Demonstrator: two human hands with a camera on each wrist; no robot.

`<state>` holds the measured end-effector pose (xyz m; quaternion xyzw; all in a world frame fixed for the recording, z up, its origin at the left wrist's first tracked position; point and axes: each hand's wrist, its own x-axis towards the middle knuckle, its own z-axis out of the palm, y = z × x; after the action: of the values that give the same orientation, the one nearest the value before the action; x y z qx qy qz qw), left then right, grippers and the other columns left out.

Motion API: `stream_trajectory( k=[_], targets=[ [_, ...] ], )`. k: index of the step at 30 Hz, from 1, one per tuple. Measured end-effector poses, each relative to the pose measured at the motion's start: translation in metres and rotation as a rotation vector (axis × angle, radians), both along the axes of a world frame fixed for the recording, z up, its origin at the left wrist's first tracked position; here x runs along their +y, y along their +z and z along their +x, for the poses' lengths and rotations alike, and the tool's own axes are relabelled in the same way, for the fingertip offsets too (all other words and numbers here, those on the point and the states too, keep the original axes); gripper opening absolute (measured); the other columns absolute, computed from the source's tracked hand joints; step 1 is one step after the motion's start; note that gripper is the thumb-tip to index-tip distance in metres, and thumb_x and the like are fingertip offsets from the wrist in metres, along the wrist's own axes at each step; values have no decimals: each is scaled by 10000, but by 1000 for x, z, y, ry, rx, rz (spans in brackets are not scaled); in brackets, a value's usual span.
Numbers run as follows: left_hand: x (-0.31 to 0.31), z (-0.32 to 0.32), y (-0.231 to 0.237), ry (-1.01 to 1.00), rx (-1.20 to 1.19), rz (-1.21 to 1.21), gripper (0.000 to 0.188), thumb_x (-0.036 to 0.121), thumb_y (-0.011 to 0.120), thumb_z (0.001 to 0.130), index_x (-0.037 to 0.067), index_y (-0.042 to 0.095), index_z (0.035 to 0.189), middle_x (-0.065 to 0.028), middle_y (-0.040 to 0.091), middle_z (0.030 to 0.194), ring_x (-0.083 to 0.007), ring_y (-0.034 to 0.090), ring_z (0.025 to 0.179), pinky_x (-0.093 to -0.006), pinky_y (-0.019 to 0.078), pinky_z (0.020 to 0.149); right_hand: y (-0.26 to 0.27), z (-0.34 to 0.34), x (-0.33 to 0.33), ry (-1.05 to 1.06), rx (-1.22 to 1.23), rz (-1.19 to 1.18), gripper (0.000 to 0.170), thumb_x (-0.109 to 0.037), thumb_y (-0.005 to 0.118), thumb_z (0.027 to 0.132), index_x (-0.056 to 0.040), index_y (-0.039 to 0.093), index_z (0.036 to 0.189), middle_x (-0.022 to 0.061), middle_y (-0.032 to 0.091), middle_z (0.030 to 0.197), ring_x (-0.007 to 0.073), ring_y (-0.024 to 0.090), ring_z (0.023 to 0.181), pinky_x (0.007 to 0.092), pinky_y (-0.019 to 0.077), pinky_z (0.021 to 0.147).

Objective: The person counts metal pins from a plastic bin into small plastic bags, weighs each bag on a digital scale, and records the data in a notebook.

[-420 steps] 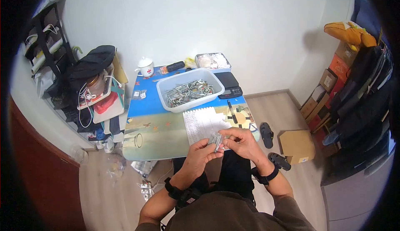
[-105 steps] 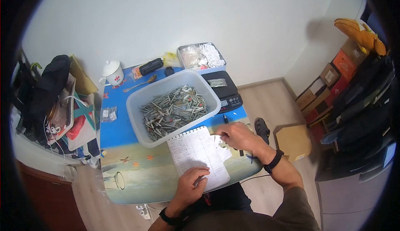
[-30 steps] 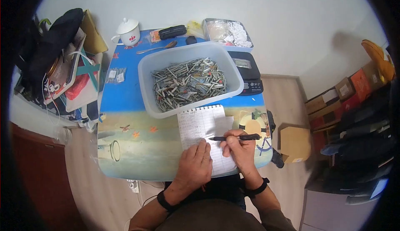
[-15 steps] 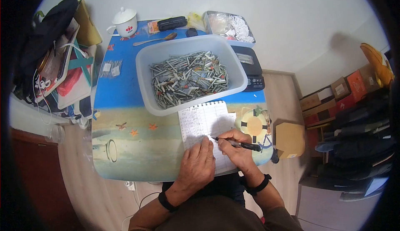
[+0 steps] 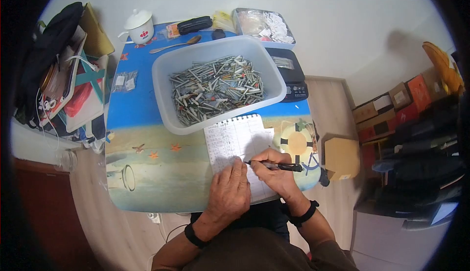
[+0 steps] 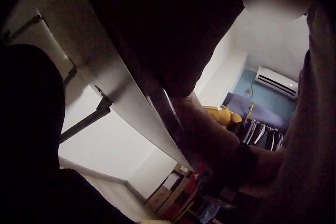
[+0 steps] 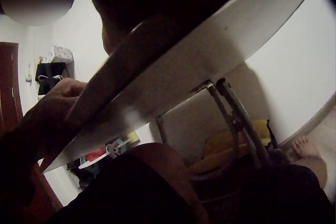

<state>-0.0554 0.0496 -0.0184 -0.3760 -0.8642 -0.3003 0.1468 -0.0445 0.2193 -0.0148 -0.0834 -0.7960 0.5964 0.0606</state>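
Right hand (image 5: 275, 174) has fingers curled, pinching a black pen (image 5: 290, 167); left hand (image 5: 229, 191) lies with fingers straight and together on the lower left of the notebook (image 5: 221, 141), gripping nothing visible; pen runs nearly crosswise, nib pointing left, just beside the left fingertips; whether nib touches paper, can't tell; notebook is under both hands, long axis running away from the person, spiral edge at the far end; right hand is nearer the pen, left covers part of the page by the nib; tub (image 5: 163, 97) of metal rods (image 5: 218, 87) sits right behind the spiral edge, bounding that end; black scale (image 5: 296, 91) at tub's right, packet (image 5: 283, 63) on it; small bags (image 5: 125, 81) left of tub; spoon (image 5: 175, 45), lidded mug (image 5: 139, 28) farther back; wrist views mostly show the table underside (image 7: 184, 79).
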Motion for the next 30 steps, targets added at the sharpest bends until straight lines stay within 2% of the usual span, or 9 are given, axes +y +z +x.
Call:
stream_trajectory(
  k=[7, 9, 10, 12, 22, 24, 28, 30],
  targets=[
    [0, 0, 1, -7, -13, -19, 443, 60, 679, 744, -133, 622, 1139, -272, 604, 1222, -351, 588, 1029, -451, 466, 846, 0, 0, 0, -14, 11, -51, 38, -2, 671, 847, 18, 641, 834, 38, 640, 671, 58, 557, 551, 217, 453, 493],
    [-1, 0, 1, -7, -17, -22, 445, 59, 679, 745, -132, 620, 1142, -271, 603, 1222, -352, 588, 1028, -451, 464, 850, 4, 0, -2, -68, -72, -124, 49, -19, 704, 832, -13, 663, 807, -2, 644, 718, 26, 549, 666, 208, 451, 565],
    [0, 0, 1, -7, -18, -26, 452, 58, 679, 744, -132, 616, 1149, -270, 602, 1223, -352, 588, 1027, -452, 464, 849, 3, 0, -3, -70, -73, -125, 49, -19, 704, 832, -13, 663, 807, -2, 644, 718, 26, 549, 666, 208, 451, 565],
    [0, 0, 2, -7, -18, -30, 459, 56, 680, 744, -132, 611, 1157, -270, 601, 1224, -353, 588, 1026, -454, 464, 848, 2, -1, -3, -35, -8, -60, 38, -10, 659, 858, 15, 643, 834, 34, 631, 661, 58, 561, 553, 217, 460, 495],
    [0, 0, 0, -12, -24, -22, 474, 54, 687, 743, -126, 602, 1173, -271, 592, 1235, -354, 588, 1021, -453, 468, 839, 6, -2, -1, 18, 29, -26, 37, -11, 661, 857, 20, 647, 843, 36, 628, 665, 58, 554, 542, 214, 461, 490],
    [0, -1, 1, -12, -20, -22, 474, 52, 688, 742, -126, 602, 1173, -271, 593, 1233, -354, 588, 1020, -453, 469, 838, 7, 0, -1, -42, -13, -135, 31, 2, 654, 860, 30, 644, 864, 50, 638, 694, 68, 566, 547, 216, 472, 497],
    [-1, 0, 0, -12, -16, -26, 468, 50, 680, 744, -129, 604, 1169, -271, 599, 1224, -352, 589, 1018, -450, 471, 840, 0, -1, -1, -36, 45, -121, 33, 15, 643, 866, 39, 639, 888, 61, 645, 718, 76, 580, 559, 219, 483, 505],
    [-1, 0, 0, -10, -10, -30, 464, 50, 678, 744, -130, 606, 1166, -270, 602, 1220, -351, 590, 1017, -448, 470, 842, 4, -2, -2, -42, -20, -152, 36, 22, 635, 870, 42, 635, 900, 60, 645, 722, 72, 579, 569, 217, 480, 509]
  ],
)
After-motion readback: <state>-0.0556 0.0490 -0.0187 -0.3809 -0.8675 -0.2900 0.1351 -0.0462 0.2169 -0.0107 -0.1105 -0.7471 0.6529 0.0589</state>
